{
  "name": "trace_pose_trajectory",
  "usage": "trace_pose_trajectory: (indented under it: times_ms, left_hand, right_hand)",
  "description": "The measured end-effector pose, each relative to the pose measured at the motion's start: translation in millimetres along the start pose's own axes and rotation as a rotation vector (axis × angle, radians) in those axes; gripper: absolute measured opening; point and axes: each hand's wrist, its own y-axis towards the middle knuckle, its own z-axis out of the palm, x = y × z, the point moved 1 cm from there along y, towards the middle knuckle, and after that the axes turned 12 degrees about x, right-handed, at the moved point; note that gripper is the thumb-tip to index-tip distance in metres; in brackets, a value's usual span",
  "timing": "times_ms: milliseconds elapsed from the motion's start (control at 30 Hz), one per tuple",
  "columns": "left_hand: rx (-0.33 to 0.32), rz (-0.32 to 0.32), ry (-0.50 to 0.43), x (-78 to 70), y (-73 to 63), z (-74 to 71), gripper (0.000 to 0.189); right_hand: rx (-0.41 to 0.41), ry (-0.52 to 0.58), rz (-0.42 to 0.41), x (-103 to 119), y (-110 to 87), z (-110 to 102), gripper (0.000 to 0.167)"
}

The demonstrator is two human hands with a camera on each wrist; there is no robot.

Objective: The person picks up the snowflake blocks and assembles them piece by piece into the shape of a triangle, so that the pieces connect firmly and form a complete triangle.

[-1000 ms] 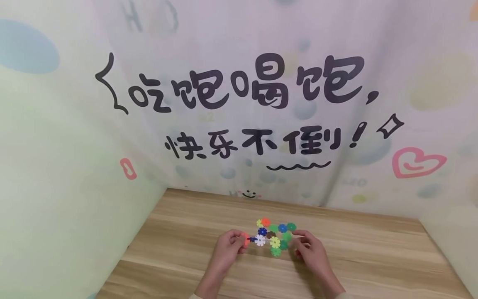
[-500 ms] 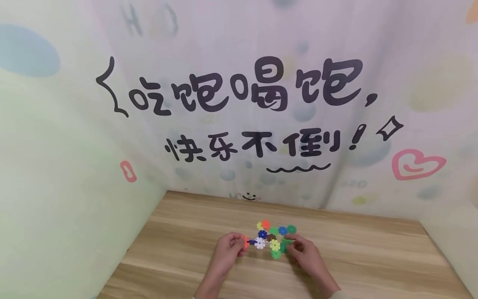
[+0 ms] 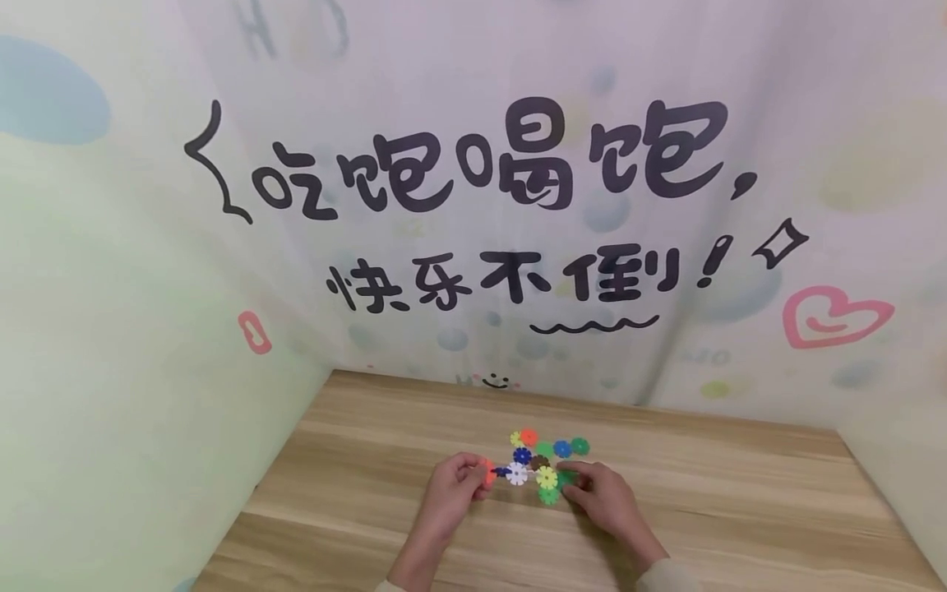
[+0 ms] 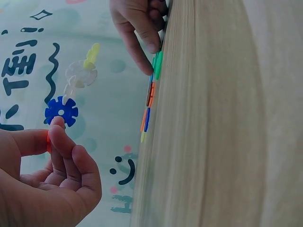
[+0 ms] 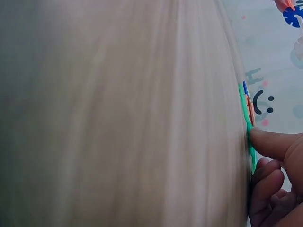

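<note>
left hand (image 3: pixel 453 485) pinches thin orange plastic disc (image 3: pixel 489 471); right hand (image 3: pixel 605 496) pinches notched green disc (image 3: pixel 565 478).

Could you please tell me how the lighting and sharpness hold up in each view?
Head view: even light, a soft shadow by the right hand on the wooden tabletop; left wrist view: cooler, dimmer colours, the blue notched disc fairly crisp; right wrist view: tabletop grain smeared and darkening towards the left edge.

We look into a small booth-like nook, in what building we cannot tell; pale printed walls (image 3: pixel 126 329), the rear one creased like cloth, carry black Chinese lettering (image 3: pixel 515 265) and a pink heart (image 3: pixel 824 326); they enclose a wood-grain desk (image 3: pixel 333 477).
</note>
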Motion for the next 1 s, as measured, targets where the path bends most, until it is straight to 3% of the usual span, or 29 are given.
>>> trace_pose_trajectory:
  times_ms: [400, 700, 1000]
  left_hand:
    - [0.002, 0.006, 0.000, -3.4, -1.8, 2.4, 0.018]
    - [0.011, 0.021, -0.010, -3.7, -4.2, 3.5, 0.018]
    - [0.012, 0.017, -0.004, -3.6, -4.0, 4.1, 0.018]
  right_hand:
    - [0.006, -0.014, 0.041, 2, -0.6, -4, 0.024]
    - [-0.038, 0.003, 0.017, 3, -7.0, -3, 0.029]
    - [-0.031, 0.099, 0.059, 2, -11.4, -2, 0.027]
